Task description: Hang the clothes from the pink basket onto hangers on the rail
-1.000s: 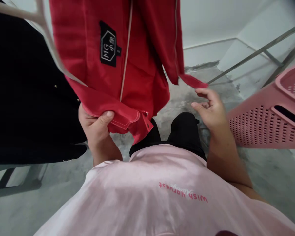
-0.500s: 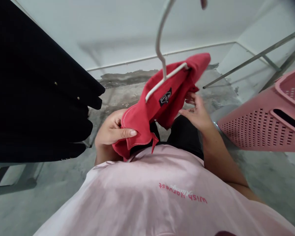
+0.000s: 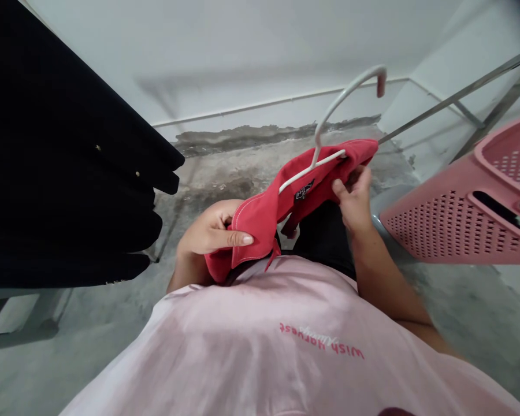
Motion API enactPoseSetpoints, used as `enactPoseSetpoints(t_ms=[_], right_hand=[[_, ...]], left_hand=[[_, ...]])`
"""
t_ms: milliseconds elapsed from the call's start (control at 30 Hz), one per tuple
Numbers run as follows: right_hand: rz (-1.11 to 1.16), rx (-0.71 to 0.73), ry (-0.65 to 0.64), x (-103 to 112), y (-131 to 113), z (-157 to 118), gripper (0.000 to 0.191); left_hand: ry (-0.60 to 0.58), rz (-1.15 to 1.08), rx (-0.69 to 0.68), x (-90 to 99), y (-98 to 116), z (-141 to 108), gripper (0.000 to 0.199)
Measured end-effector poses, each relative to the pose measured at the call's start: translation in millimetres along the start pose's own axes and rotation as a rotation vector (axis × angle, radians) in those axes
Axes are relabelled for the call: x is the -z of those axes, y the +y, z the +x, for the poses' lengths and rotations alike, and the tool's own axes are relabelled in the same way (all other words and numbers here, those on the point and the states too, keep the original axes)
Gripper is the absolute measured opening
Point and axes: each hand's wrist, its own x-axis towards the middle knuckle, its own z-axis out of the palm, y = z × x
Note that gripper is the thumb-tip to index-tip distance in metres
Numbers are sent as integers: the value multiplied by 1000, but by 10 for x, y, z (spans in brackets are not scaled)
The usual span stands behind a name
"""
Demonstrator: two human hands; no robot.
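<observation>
A red collared shirt (image 3: 260,219) with pale stitching and a black neck label hangs on a white hanger (image 3: 318,136). The hanger's hook rises above the collar, its reddish tip pointing down at the right. My left hand (image 3: 219,234) is closed on the shirt's left front edge, thumb on top and the other fingers behind the cloth. At the right side of the collar, my right hand (image 3: 354,196) pinches the cloth, its fingers partly hidden behind it. The lower part of the shirt is bunched near my lap, mostly out of sight.
Dark garments (image 3: 78,162) hang at the left above a grey metal stand. A pink perforated basket (image 3: 442,225) stands at the right on something grey and rounded. Metal rails (image 3: 455,98) run behind it, near the white wall (image 3: 242,52).
The shirt and hanger have moved down and to the right, bringing the hook's tip fully into view. My right hand has risen and taken hold of the collar's right side.
</observation>
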Motion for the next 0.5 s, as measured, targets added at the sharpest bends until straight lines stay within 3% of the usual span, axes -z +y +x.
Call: enactPoseSetpoints(t_ms=[67,133,267,333,400,500], right_hand=[[95,-90,-68,-10,7,-2,52],[188,-163,-39,-4,25,33,45],[361,-48,278,115,-27,228,33],[443,22,335,190,-146,314,29],[501,50,313,238,-339,332,30],[502,128,304,260,-714,213,29]], left_hand=[[4,-18,7,5,-31,30,22],[22,-54,10,23,-93,80,22],[79,-100,41,93,-270,223,25],[37,-64,57,125,-347,296,28],[-39,12,61,140,-393,360,31],[-114,113,51,139,-400,432,33]])
